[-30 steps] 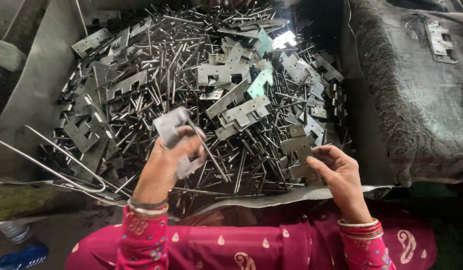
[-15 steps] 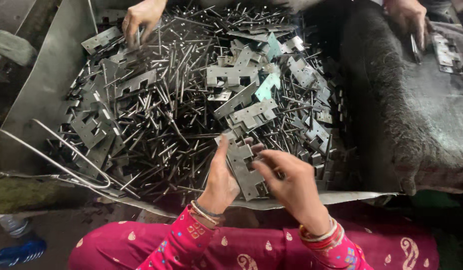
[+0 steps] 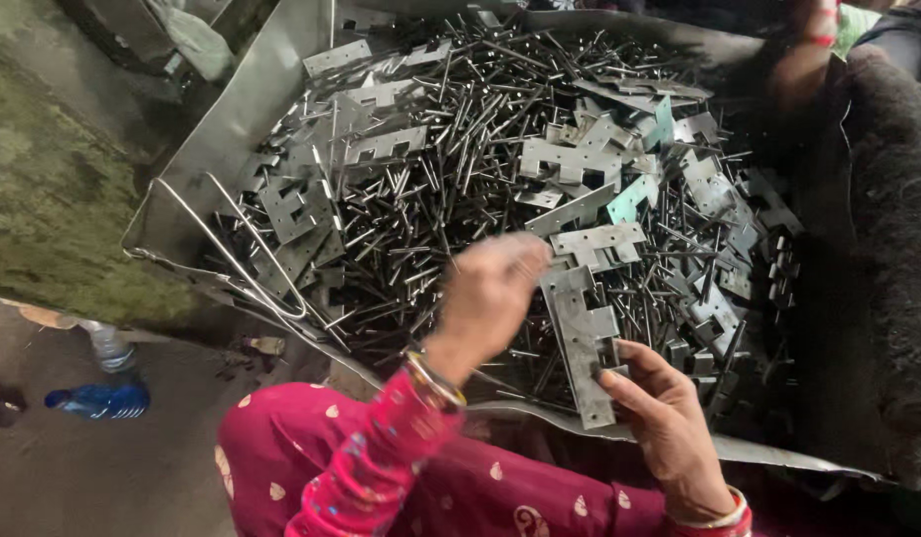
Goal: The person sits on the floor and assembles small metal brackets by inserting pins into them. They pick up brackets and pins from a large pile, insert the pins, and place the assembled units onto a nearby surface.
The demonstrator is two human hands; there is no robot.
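A large metal tray (image 3: 232, 129) holds a heap of thin steel pins (image 3: 450, 189) and several flat notched hinge plates (image 3: 570, 159). My right hand (image 3: 664, 423) grips the lower edge of one long hinge plate (image 3: 583, 343), lifted just above the pile near the tray's front edge. My left hand (image 3: 490, 288), blurred by motion, is bunched with its fingertips at the plate's upper end. A pink patterned sleeve with bangles covers my left forearm.
Another person's arm (image 3: 806, 55) with a red bangle reaches in at the top right. A dark grey cloth (image 3: 893, 259) lies along the right side. A bent wire loop (image 3: 237, 254) rests on the tray's left edge. A blue bottle (image 3: 100, 398) lies on the floor.
My left hand carried a hinge plate from the pile's left toward the right, where my right hand took hold of it. Both hands now sit on it and the view has shifted.
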